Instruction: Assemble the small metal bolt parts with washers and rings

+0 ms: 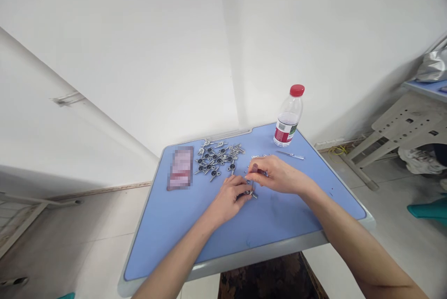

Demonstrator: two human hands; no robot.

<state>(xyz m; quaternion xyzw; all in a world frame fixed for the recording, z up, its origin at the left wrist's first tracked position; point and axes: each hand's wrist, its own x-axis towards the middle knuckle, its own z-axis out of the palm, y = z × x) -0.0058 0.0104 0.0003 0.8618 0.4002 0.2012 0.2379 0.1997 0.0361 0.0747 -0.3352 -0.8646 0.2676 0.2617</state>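
a metal part (254, 195) is held by left hand (228, 196), a screwdriver (255, 168) by right hand (278, 175). probably light and stiff, the part is best edge-held.

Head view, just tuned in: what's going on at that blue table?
A person's right hand grips a brown-handled tool, its thin shaft pointing down at a small metal part that the left hand holds on the blue table. Beyond the left hand lies a loose pile of metal pieces. A red-capped bottle stands toward the far edge.
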